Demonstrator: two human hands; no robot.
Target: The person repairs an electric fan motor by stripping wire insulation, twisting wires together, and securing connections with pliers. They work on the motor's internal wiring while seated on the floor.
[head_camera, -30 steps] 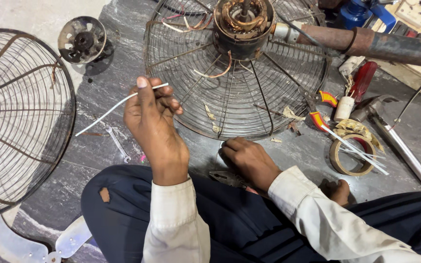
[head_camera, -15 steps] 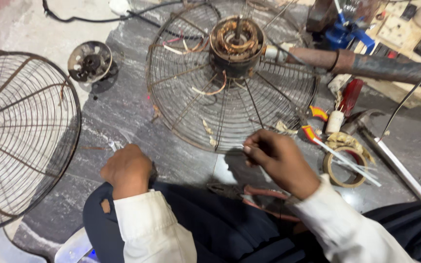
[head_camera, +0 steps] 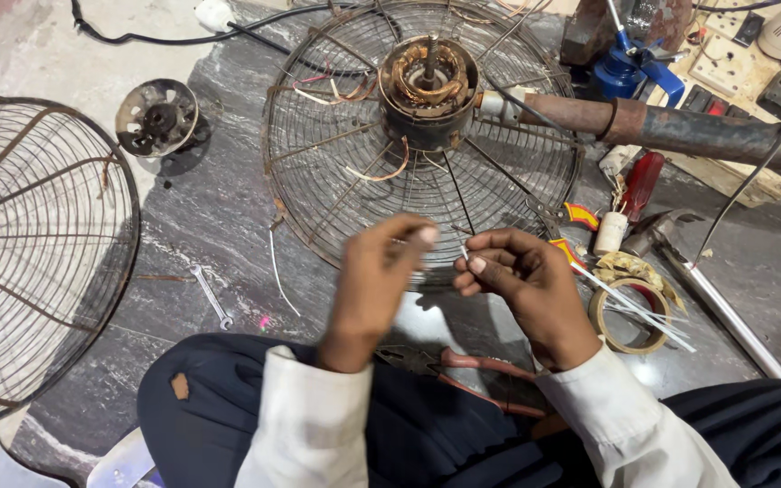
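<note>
1. The left hand [head_camera: 374, 285] and the right hand [head_camera: 522, 285] are hovering close together over the stone floor [head_camera: 219, 217], just in front of the person's lap.
2. The right hand's fingers [head_camera: 481, 262] are pinching a thin white sleeve [head_camera: 465, 254], with only its short tip showing above the fingertips.
3. The left hand's fingers [head_camera: 422, 237] are bunching together, thumb to fingertips, just beside that tip; the hand is blurring, so I cannot tell what they are grasping, if anything.
4. Just beyond both hands, a round wire fan guard [head_camera: 336, 172] is lying flat on the floor, with the fan motor [head_camera: 427, 86] sitting at its centre, copper windings and shaft showing, loose wires trailing off it.
5. A second fan guard [head_camera: 29, 262] is lying well apart at the left edge.
6. A small round metal motor cap [head_camera: 157, 117] is sitting on the floor between the two guards, towards the far side.
7. A small spanner [head_camera: 211, 296] is lying on the floor left of the left hand.
8. Red-handled pliers [head_camera: 481, 369] are resting on the dark trousers below the hands.
9. A roll of tape [head_camera: 627, 316] is lying right of the right hand, with a bundle of white sleeves [head_camera: 635, 303] crossing it.
10. A rusty pipe [head_camera: 680, 131] is running from the motor towards the right edge.
11. A red-handled screwdriver [head_camera: 642, 185] and a hammer [head_camera: 657, 233] are lying near the tape.
</note>
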